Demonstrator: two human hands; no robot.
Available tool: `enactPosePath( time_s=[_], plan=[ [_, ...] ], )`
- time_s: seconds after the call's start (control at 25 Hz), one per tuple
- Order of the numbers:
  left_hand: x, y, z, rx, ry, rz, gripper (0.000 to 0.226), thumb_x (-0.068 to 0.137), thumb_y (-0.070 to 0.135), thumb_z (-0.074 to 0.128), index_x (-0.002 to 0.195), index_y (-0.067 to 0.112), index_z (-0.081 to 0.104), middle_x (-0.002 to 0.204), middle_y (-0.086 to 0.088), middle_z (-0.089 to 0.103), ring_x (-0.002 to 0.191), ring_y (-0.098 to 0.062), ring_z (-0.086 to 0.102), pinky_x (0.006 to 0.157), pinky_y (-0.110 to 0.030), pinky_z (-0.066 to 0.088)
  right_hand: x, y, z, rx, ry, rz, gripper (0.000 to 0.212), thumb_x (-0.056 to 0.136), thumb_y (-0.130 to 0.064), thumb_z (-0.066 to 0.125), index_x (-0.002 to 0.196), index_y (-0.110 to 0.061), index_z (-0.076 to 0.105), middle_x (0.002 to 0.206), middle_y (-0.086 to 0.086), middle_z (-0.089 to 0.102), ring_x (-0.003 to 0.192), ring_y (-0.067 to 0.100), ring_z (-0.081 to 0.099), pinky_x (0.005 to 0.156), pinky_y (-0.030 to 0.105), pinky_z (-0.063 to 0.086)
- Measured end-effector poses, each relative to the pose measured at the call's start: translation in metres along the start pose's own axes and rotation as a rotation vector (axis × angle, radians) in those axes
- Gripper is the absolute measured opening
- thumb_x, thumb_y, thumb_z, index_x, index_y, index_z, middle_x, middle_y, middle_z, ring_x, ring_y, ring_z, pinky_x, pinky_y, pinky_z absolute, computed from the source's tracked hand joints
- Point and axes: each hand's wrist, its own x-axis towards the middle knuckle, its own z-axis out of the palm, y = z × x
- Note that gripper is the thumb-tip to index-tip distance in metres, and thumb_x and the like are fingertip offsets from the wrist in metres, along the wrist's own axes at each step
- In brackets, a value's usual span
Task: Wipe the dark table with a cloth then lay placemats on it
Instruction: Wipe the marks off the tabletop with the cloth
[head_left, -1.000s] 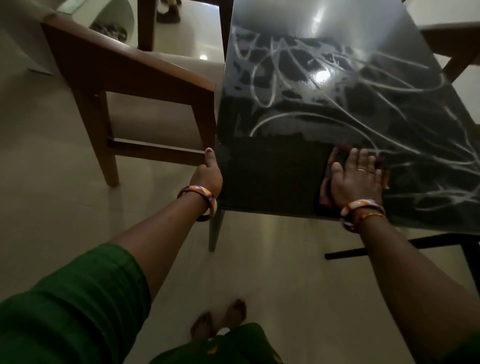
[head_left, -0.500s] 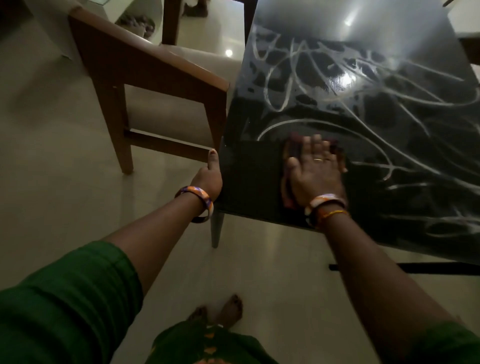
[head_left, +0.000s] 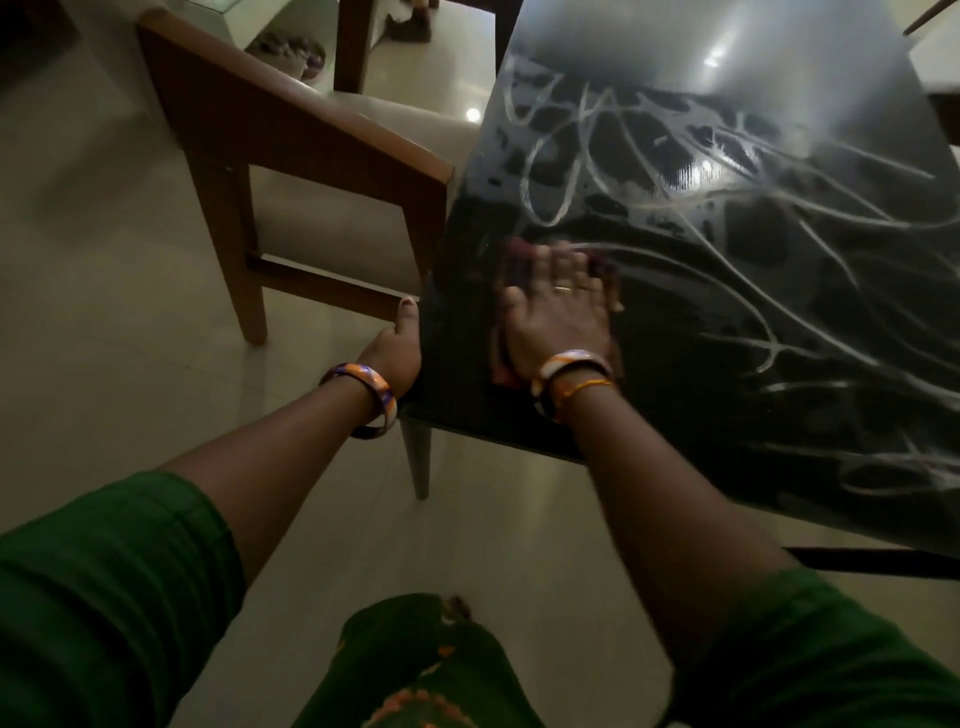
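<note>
The dark glossy table (head_left: 727, 322) fills the right half of the view, streaked with pale wet swirls. My right hand (head_left: 558, 317) lies flat with straight fingers on a dark reddish cloth (head_left: 511, 249), pressing it onto the table near the front left corner. Most of the cloth is hidden under the palm. My left hand (head_left: 397, 345) grips the table's left edge at that corner, thumb pointing up along the edge. No placemats are in view.
A wooden chair (head_left: 311, 156) with a beige seat stands close against the table's left side. A black table leg (head_left: 418, 457) drops below the corner. Pale tiled floor (head_left: 104, 312) spreads to the left and below.
My right hand has slid the cloth leftward along the table's front area toward the left corner, leaving a darker wiped patch. My left hand has kept its grip on the edge.
</note>
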Motion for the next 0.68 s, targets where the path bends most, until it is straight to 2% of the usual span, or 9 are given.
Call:
enactPosePath(
  time_s=[0.08,0.16,0.2,0.28,0.4,0.44,0.48,0.6,0.68],
  plan=[
    [0.001,0.0,0.0,0.0,-0.022,-0.02,0.068,0.096,0.054,0.009,0.135,0.008,0.039,0.116,-0.015,0.053,0.116,-0.032,0.047,0.097,-0.04,0.034,-0.001,0.058,-0.015,-0.006,0.001,0.24,0.06,0.1,-0.04,0.022,0.151,-0.013,0.005,0.159,0.008,-0.002,0.147,0.023,-0.002,0.119,0.038,-0.002],
    [0.002,0.0,0.001,-0.018,-0.025,-0.019,0.068,0.096,0.055,0.009,0.133,0.007,0.041,0.088,-0.006,0.05,0.092,-0.026,0.051,0.089,-0.038,0.034,-0.001,0.079,-0.023,-0.007,0.002,0.424,0.061,0.101,-0.039,0.021,0.151,-0.01,0.004,0.159,0.012,-0.002,0.146,0.026,-0.002,0.119,0.041,0.0],
    [0.003,-0.001,0.001,-0.021,-0.013,-0.022,0.069,0.096,0.055,0.009,0.131,0.006,0.043,0.08,-0.003,0.046,0.079,-0.02,0.049,0.086,-0.037,0.033,0.001,0.068,-0.021,-0.003,0.018,0.431,0.061,0.101,-0.039,0.021,0.151,-0.009,0.004,0.159,0.013,-0.002,0.146,0.027,-0.002,0.119,0.042,0.0],
    [0.005,-0.001,0.002,-0.01,0.007,-0.013,0.069,0.096,0.055,0.009,0.128,0.006,0.046,0.079,-0.003,0.047,0.072,-0.016,0.046,0.085,-0.037,0.034,0.007,0.018,-0.008,0.037,0.013,0.263,0.062,0.101,-0.04,0.022,0.151,-0.01,0.004,0.159,0.012,-0.003,0.146,0.026,-0.004,0.118,0.04,-0.003],
    [0.005,-0.003,0.003,0.001,0.052,0.043,0.068,0.097,0.053,0.01,0.127,0.006,0.05,0.111,-0.015,0.06,0.102,-0.029,0.055,0.096,-0.039,0.039,0.003,-0.056,0.011,0.063,-0.038,-0.089,0.061,0.1,-0.043,0.02,0.152,-0.015,0.002,0.159,0.007,-0.008,0.146,0.022,-0.009,0.115,0.035,-0.01],
    [0.005,-0.002,0.003,0.015,0.062,0.05,0.068,0.097,0.053,0.01,0.127,0.006,0.05,0.117,-0.017,0.059,0.108,-0.031,0.055,0.097,-0.04,0.04,0.005,-0.059,0.011,0.049,-0.052,-0.145,0.06,0.1,-0.043,0.02,0.152,-0.016,0.002,0.159,0.005,-0.007,0.146,0.02,-0.008,0.115,0.034,-0.011],
    [0.004,-0.002,0.004,0.025,0.058,0.048,0.068,0.097,0.053,0.01,0.128,0.006,0.049,0.115,-0.016,0.059,0.106,-0.03,0.055,0.095,-0.039,0.041,0.011,-0.048,0.008,0.028,-0.053,-0.156,0.06,0.1,-0.042,0.02,0.152,-0.017,0.003,0.159,0.004,-0.006,0.146,0.019,-0.007,0.115,0.034,-0.01],
    [0.002,-0.002,0.002,0.033,0.039,0.02,0.067,0.097,0.053,0.01,0.124,0.005,0.048,0.082,-0.005,0.05,0.073,-0.017,0.048,0.07,-0.032,0.038,0.023,0.033,-0.009,-0.005,-0.009,0.076,0.059,0.1,-0.04,0.022,0.152,-0.015,0.006,0.16,0.005,-0.002,0.147,0.021,-0.002,0.118,0.037,-0.003],
    [0.001,-0.001,0.001,0.044,0.035,0.028,0.066,0.097,0.052,0.01,0.12,0.005,0.049,0.077,-0.004,0.047,0.074,-0.018,0.048,0.072,-0.033,0.037,0.022,0.083,-0.024,-0.008,-0.008,0.32,0.06,0.101,-0.038,0.022,0.151,-0.011,0.006,0.159,0.01,0.0,0.147,0.025,-0.001,0.118,0.039,0.0]
  ],
)
